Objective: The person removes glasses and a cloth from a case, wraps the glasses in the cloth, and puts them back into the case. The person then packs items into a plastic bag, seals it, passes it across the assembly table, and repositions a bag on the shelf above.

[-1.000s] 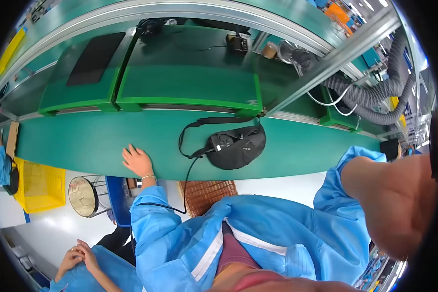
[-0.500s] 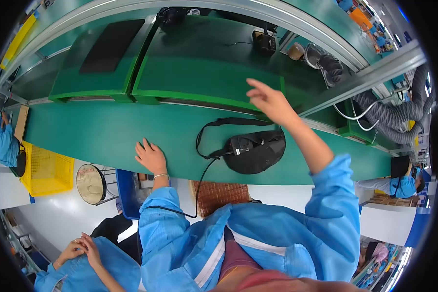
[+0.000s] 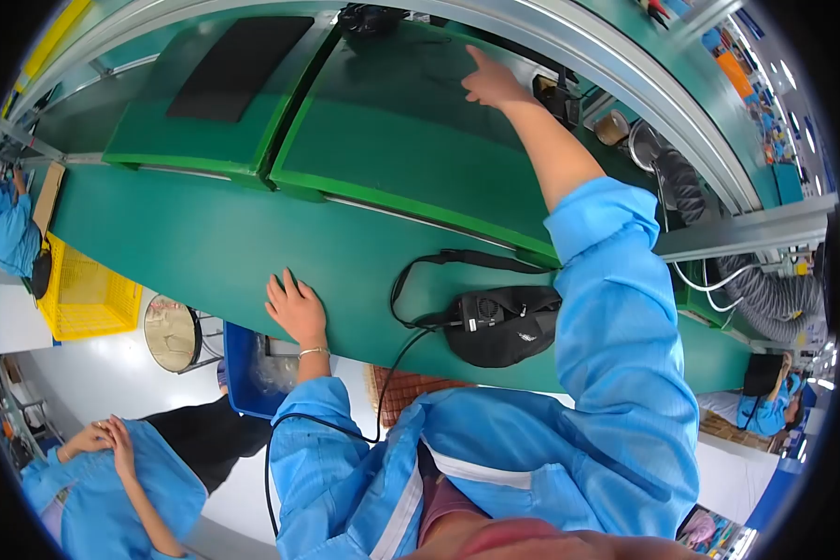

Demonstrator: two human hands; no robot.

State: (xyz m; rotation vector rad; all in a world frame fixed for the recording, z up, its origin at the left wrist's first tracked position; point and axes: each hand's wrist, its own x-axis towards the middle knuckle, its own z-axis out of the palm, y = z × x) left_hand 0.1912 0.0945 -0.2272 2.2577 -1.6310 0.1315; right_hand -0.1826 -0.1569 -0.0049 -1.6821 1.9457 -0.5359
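My left hand lies with fingers spread on the green tabletop, close to its front edge; a bracelet circles the wrist. Stretched far forward over the raised green shelf, my right hand has its index finger extended and the others partly bent, with nothing seen in it. The nearest thing to it is a black box-like device at the back. Between my arms a black waist bag rests on the tabletop, its strap looped behind. A black vented device shows at the bag's opening, and a cable runs toward my left sleeve.
A black flat mat lies on the left shelf. Metal framing and a grey flexible hose stand at right. A yellow crate, round stool and blue bin are at lower left. A seated co-worker is behind them.
My right hand has moved forward, away from above the bag to over the back of the shelf. My left hand stays on the tabletop. The whole view has shifted somewhat.
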